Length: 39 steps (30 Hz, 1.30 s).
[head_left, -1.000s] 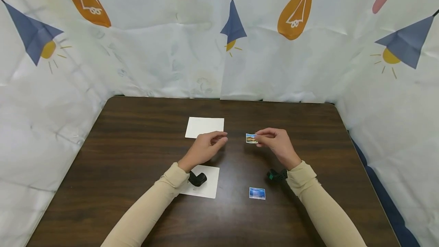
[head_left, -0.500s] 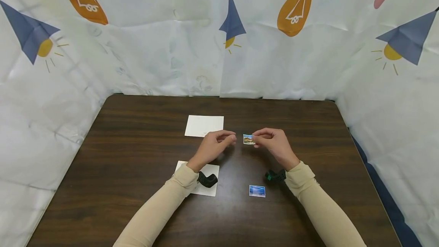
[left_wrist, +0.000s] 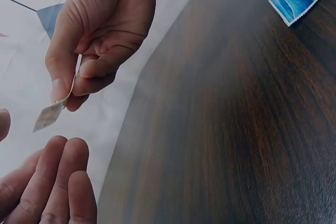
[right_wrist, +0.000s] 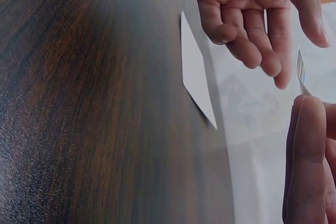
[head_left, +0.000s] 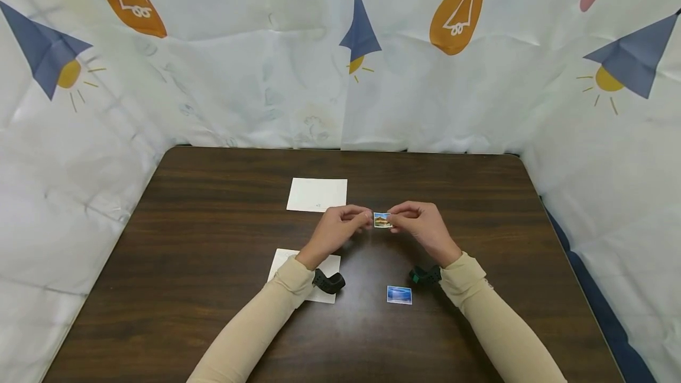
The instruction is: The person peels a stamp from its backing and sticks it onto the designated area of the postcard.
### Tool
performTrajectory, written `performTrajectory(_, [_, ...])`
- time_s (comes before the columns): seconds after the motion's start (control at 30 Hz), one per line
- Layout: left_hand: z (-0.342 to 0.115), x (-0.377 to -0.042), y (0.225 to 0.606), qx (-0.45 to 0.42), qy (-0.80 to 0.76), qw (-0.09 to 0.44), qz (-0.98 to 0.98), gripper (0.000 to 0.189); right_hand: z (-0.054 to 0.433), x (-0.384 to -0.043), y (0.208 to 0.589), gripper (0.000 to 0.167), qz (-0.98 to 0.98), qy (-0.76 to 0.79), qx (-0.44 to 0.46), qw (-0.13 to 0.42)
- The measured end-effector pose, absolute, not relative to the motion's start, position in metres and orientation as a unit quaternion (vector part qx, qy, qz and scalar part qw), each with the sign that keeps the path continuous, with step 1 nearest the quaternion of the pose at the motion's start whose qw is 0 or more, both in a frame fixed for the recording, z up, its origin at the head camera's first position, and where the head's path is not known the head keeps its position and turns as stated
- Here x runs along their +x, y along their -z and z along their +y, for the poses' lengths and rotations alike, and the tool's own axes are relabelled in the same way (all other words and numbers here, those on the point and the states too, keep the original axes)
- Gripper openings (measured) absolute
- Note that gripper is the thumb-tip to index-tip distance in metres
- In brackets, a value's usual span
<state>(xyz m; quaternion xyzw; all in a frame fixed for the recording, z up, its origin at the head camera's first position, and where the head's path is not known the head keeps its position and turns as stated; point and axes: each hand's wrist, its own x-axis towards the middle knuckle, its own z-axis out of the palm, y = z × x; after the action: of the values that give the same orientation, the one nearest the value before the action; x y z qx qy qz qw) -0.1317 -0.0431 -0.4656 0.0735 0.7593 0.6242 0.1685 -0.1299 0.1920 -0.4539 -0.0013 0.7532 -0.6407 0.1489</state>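
My right hand (head_left: pixel 425 229) pinches a small postage stamp (head_left: pixel 380 220) with a landscape picture between thumb and fingers, above the table. In the left wrist view the stamp (left_wrist: pixel 49 116) bends slightly and its free end points toward my left hand. That left hand (head_left: pixel 337 229) is close on the stamp's other side, with thumb and fingers spread apart around its free edge; the right wrist view shows a gap between the left hand (right_wrist: pixel 252 14) and the stamp (right_wrist: pixel 301 69). A second, blue stamp (head_left: pixel 399 295) with perforated edges lies flat on the table nearer me.
A white card (head_left: pixel 316 194) lies on the dark wooden table (head_left: pixel 202 241) beyond my left hand. Another white card (head_left: pixel 282 260) lies closer, partly covered by my left forearm. A white printed cloth (head_left: pixel 298 93) hangs behind the table and along its sides.
My left hand has moved right toward the stamp. The right hand, still pinching the stamp, has shifted slightly left, so the two hands are now close together.
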Motion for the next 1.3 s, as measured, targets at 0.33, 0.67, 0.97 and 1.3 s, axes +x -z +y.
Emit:
performTrajectory(0.33, [-0.0401,-0.1306,0.4652,0.073,-0.618,0.177,0.762,0.029,0.1909,-0.128,0.4568,0.026,0.754,0.64,-0.011,0.148])
performTrajectory(0.67, [-0.0383,-0.1309,0.465,0.082,-0.62,0.18,0.759,0.03,0.1905,-0.1263,0.4566,0.026,0.752,0.641,-0.019,0.15])
performTrajectory(0.97, [-0.0368,-0.132,0.4681,0.083,-0.616,0.172,0.764,0.025,0.1898,-0.1256,0.4565,0.027,0.752,0.642,-0.024,0.152])
performTrajectory(1.3, [-0.0374,-0.1331,0.4681,0.075,-0.609,0.163,0.773,0.024,0.1872,-0.1223,0.4519,0.025,0.801,0.586,-0.054,0.106])
